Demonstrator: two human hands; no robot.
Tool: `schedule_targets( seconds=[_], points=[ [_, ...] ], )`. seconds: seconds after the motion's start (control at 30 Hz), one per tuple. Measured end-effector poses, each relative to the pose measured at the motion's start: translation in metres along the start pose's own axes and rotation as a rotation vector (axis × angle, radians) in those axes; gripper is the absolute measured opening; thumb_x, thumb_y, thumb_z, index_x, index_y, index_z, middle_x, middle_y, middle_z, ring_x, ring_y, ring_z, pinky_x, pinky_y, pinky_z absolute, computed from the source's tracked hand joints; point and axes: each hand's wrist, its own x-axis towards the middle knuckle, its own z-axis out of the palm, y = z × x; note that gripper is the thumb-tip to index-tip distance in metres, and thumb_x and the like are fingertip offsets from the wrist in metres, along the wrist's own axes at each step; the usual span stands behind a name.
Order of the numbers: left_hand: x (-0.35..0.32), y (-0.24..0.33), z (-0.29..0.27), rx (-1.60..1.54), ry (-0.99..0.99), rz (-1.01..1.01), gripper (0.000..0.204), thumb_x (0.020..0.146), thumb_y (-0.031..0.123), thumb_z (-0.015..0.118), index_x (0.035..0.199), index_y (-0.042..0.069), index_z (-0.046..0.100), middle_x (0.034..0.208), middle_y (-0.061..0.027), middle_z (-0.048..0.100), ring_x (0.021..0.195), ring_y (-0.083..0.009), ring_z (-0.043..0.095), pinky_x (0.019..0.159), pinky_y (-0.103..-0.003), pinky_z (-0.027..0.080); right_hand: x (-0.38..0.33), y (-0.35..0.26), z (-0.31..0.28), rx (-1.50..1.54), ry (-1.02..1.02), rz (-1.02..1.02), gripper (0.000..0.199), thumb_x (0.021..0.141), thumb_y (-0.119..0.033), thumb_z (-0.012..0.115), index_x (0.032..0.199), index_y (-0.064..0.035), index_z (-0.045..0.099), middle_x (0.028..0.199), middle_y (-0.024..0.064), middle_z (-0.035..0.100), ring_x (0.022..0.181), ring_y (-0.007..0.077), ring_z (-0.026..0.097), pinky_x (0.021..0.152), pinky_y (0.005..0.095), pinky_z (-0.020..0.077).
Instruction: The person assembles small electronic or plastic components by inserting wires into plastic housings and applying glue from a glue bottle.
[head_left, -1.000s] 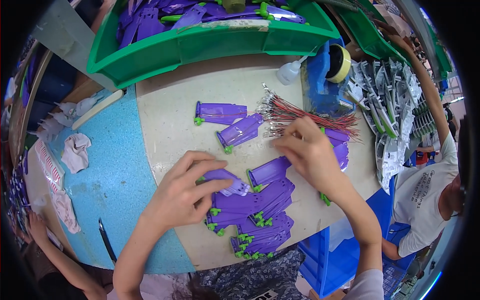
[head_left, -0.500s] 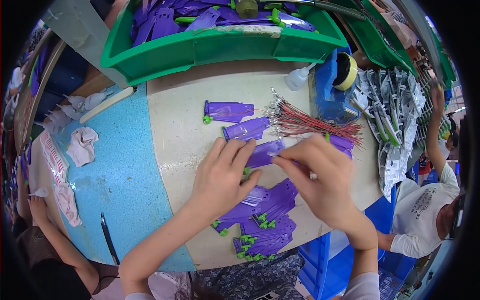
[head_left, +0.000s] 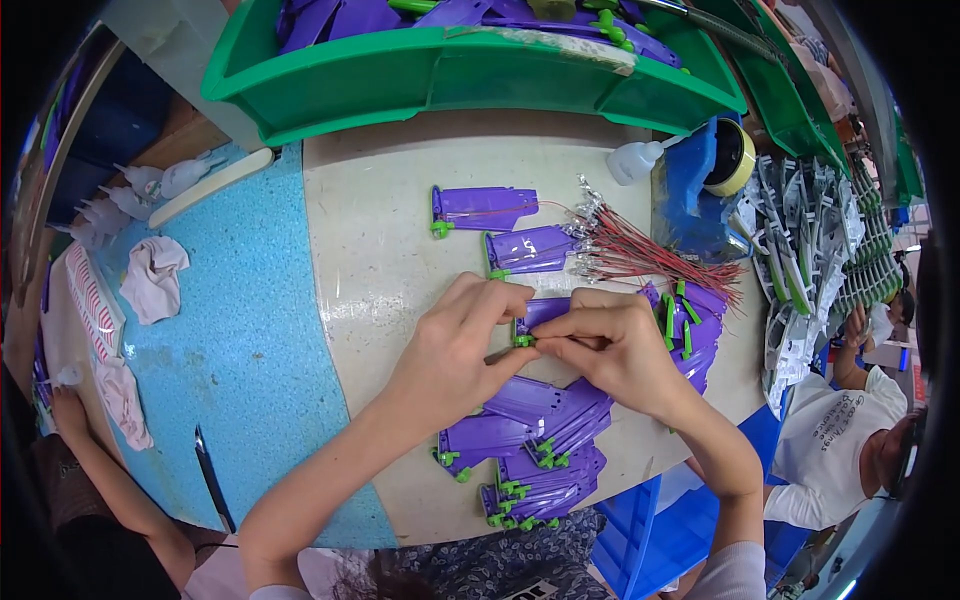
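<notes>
A purple plastic part (head_left: 545, 310) with a green clip at its left end lies on the table between my hands. My left hand (head_left: 455, 340) holds that end, index finger above and thumb below it. Beside the green clip, my right hand (head_left: 625, 345) pinches with thumb and fingertips; what it pinches is hidden. Just beyond lie two more purple parts, a middle one (head_left: 530, 250) and a far one (head_left: 490, 208) with a thin red wire along it. Toward me is a pile of purple parts with green clips (head_left: 550, 480).
A bundle of red and black wires (head_left: 640, 245) lies at the right, by a blue tape dispenser (head_left: 700, 190) and a white squeeze bottle (head_left: 635, 162). A green bin (head_left: 500, 80) of purple parts spans the back. On the blue mat lie a black-handled knife (head_left: 212, 480) and a cloth (head_left: 155, 280).
My right hand has moved from the right end of the purple part to its green-clip end, close to my left fingertips. The view has shifted slightly.
</notes>
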Motion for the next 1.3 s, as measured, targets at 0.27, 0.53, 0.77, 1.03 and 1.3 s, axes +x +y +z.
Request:
schedule_targets(
  seconds=[0.27,0.53,0.77,1.03,1.3],
  points=[
    [0.003,0.0,0.002,0.009,-0.009,0.024,0.037,0.064,0.005,0.087,0.089,0.001,0.061,0.106,-0.0108,0.07,0.087,-0.0273,0.065,0.074,-0.036,0.056,0.012,0.004,0.003,-0.083,0.06,-0.142,0.011,0.082,0.001,0.072,0.093,0.0006,0.074,0.067,0.0058,0.055,0.054,0.0118,0.048,0.05,0.0302,0.0352],
    [0.003,-0.002,0.0,0.066,-0.034,0.193,0.032,0.069,0.006,0.082,0.092,0.0,0.061,0.103,-0.012,0.062,0.092,-0.0311,0.06,0.079,-0.041,0.052,-0.003,0.007,0.007,0.072,0.14,-0.019,0.014,0.084,0.002,0.071,0.098,0.0005,0.075,0.066,0.0077,0.057,0.051,0.0098,0.045,0.048,0.0296,0.0363],
    [0.0,0.002,0.001,-0.059,-0.079,-0.004,0.033,0.071,0.007,0.082,0.09,0.001,0.055,0.101,-0.0115,0.06,0.093,-0.0307,0.058,0.078,-0.04,0.051,-0.002,0.008,0.005,0.152,0.026,0.053,0.011,0.085,0.002,0.07,0.095,0.0024,0.074,0.065,0.0051,0.059,0.053,0.0052,0.04,0.047,0.0272,0.0317],
    [0.0,-0.002,0.0,0.044,-0.087,0.14,0.035,0.071,0.009,0.081,0.096,0.002,0.058,0.101,-0.0102,0.059,0.095,-0.0295,0.057,0.08,-0.039,0.051,-0.008,0.011,0.006,0.337,0.052,0.204,0.011,0.087,0.002,0.07,0.096,0.0017,0.075,0.069,-0.0001,0.063,0.056,0.0009,0.039,0.047,0.0243,0.0293],
    [0.002,0.001,0.0,0.086,-0.07,0.147,0.034,0.067,0.009,0.086,0.083,0.0,0.058,0.104,-0.0124,0.063,0.091,-0.0295,0.061,0.075,-0.038,0.053,-0.007,0.008,0.009,0.147,0.033,0.027,0.011,0.086,0.002,0.069,0.095,0.0011,0.075,0.068,0.0049,0.062,0.053,0.0071,0.048,0.047,0.0266,0.0342]
  ],
)
